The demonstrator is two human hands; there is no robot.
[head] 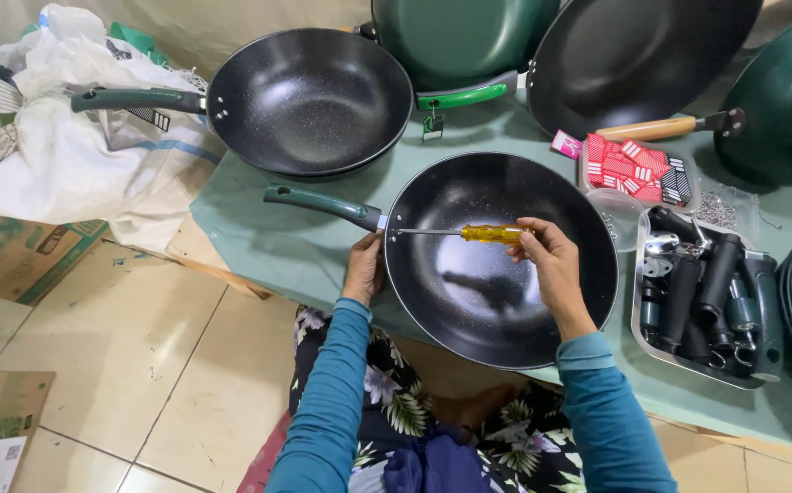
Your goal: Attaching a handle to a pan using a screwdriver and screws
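A black non-stick pan [496, 292] with a dark green handle [323, 204] lies on the green-covered table in front of me. My right hand [549, 260] holds a screwdriver with a yellow handle [492, 234] inside the pan, its thin shaft pointing left to the spot where the handle joins the rim. My left hand [365, 267] grips the pan's outer rim just below that joint.
A second black pan [309, 100] sits at the back left. More green and black pans stand behind and to the right. A metal tray [702, 301] of black and green handles sits right of my pan. Red tags [631, 169] and small screws lie beyond it. White sacks and cardboard are left.
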